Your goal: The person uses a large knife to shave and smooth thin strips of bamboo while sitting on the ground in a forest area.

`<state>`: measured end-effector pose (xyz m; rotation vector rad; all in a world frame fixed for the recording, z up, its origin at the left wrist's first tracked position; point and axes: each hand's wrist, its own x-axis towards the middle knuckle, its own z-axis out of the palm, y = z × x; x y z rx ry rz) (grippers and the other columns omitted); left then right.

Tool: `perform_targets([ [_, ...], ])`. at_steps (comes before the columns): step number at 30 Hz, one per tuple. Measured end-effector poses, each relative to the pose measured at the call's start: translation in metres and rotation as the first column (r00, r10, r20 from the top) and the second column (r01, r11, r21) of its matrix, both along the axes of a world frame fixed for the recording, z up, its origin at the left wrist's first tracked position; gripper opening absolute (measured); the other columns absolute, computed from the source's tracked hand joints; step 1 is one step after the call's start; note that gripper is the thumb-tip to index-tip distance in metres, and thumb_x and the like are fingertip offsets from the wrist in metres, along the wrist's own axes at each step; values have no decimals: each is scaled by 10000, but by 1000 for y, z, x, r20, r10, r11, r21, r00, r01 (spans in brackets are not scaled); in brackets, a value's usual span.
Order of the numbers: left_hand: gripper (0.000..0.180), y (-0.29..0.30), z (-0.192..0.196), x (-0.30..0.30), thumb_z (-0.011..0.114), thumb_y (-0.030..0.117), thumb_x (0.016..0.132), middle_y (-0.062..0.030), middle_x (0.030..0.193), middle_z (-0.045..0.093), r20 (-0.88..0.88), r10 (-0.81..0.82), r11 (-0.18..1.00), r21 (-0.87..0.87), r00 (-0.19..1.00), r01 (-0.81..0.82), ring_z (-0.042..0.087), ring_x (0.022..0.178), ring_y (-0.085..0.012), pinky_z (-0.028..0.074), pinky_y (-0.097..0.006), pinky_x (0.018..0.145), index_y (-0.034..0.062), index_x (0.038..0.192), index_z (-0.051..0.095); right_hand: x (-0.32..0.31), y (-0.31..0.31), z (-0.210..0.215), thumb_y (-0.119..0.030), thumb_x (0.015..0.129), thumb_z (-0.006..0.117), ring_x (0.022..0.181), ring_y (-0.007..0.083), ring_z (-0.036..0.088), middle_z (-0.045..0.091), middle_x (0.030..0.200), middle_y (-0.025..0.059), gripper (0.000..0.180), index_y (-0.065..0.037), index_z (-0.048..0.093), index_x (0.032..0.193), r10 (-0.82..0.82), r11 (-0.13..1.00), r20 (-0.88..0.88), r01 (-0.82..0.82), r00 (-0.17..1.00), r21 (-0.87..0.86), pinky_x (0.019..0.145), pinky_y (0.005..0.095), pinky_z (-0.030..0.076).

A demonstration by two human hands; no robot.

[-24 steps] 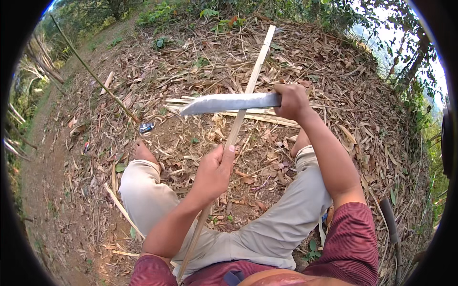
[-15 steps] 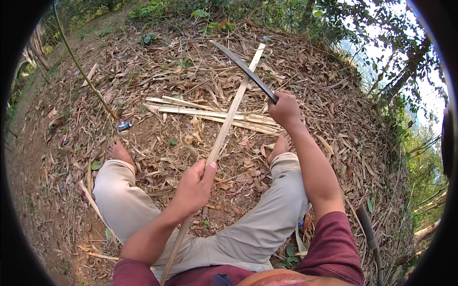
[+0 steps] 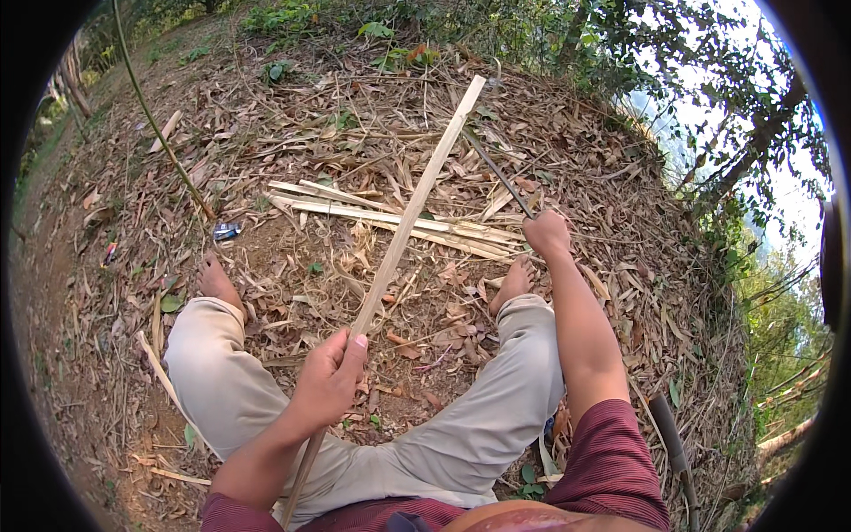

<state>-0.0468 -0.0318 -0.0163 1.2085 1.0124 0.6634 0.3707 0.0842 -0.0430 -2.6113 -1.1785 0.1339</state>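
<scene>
My left hand (image 3: 330, 381) is closed around a long, pale, flat bamboo strip (image 3: 413, 215). The strip slants from beside my lap up to the far middle, its upper end in the air. In my right hand (image 3: 547, 233) is a machete (image 3: 498, 170) with a long dark blade, its handle covered by my fingers. The blade appears narrow, almost edge-on, and points up and left. Its far end lies close to the strip's right side in the picture; whether they touch I cannot tell. Beyond my feet, several split bamboo strips (image 3: 355, 210) lie in a loose pile.
Dry leaves and shavings (image 3: 355, 275) cover the ground between my legs. A thin green stem (image 3: 155, 115) rises at the left, near a small dark blue packet (image 3: 227, 230). A dark pole-like piece (image 3: 671, 441) lies at my right. Trees (image 3: 753, 133) edge the right side.
The machete has come down and right from across the strip, its blade turning nearly edge-on. My left hand and the strip have shifted slightly left and nearer to me.
</scene>
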Motion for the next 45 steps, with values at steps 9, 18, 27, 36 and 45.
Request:
perform_targets([
  [9, 258, 5, -8, 11, 394, 312, 1067, 42, 598, 379, 78, 1, 994, -114, 997, 8, 306, 408, -36, 307, -209, 366, 80, 1034, 501, -6, 22, -12, -296, 824, 612, 897, 367, 676, 701, 912, 229, 386, 45, 709, 977, 168, 979, -122, -151, 978, 138, 815, 434, 520],
  [18, 221, 5, -23, 9, 433, 177, 1032, -61, 760, 598, 28, -19, 996, -82, 999, 21, 524, 507, -90, 479, -246, 467, 20, 937, 556, -91, 8, 59, -319, 934, 657, 426, 59, 353, 351, 538, -66, 316, -8, 620, 886, 562, 762, -801, 246, 207, 599, 419, 230, 305],
  [27, 215, 1, -30, 9, 531, 210, 1001, -46, 814, 633, -81, -111, 987, 111, 991, 119, 614, 625, -99, 504, -253, 573, 4, 1018, 590, -120, 2, 62, -138, 915, 671, 456, 49, 335, 366, 569, -79, 114, -45, 606, 917, 564, 802, -825, 224, 20, 554, 437, 232, 310],
  [36, 337, 31, 14, 23, 425, 342, 1058, -54, 870, 615, 96, 43, 998, 34, 994, -47, 613, 666, -128, 507, -230, 605, 39, 1148, 541, -183, -30, 71, -154, 895, 719, 446, 51, 380, 405, 567, -68, 175, -17, 611, 894, 522, 853, -852, 14, -37, 521, 426, 225, 319],
  [45, 263, 32, 10, 0, 420, 314, 1065, 62, 647, 361, 314, 131, 983, -161, 940, -83, 266, 421, -19, 187, -196, 378, 89, 988, 531, -200, -31, 56, -284, 925, 679, 467, 82, 421, 495, 534, -5, 260, -29, 716, 891, 821, 517, -273, -452, 501, 727, 451, 293, 329],
])
